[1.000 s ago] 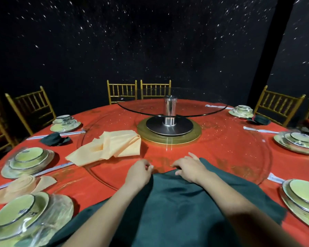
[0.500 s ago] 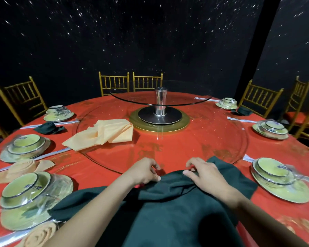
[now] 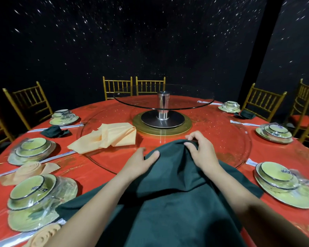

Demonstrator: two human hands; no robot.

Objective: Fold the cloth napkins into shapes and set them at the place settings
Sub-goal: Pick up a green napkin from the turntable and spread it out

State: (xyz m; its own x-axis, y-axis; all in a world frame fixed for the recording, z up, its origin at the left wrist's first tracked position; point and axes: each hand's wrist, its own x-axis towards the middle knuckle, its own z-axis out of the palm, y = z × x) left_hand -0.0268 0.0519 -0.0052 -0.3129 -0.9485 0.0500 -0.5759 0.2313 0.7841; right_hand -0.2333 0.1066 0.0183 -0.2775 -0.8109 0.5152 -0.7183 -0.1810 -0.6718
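The dark green napkin [image 3: 177,202] lies spread on the desk [image 3: 221,139] before the person, its far edge raised into a ridge, likely to begin a fold. The right hand [image 3: 202,152] curls its fingers [image 3: 191,138] over that ridge and pinches it. The left hand [image 3: 137,164] grips the edge alongside, thumb on top. Loose peach napkins [image 3: 111,136] lie just beyond.

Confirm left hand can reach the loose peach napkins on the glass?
Probably yes. The peach napkins lie just ahead-left of the left hand with only bare glass between; it would first have to let go of the green napkin it holds.
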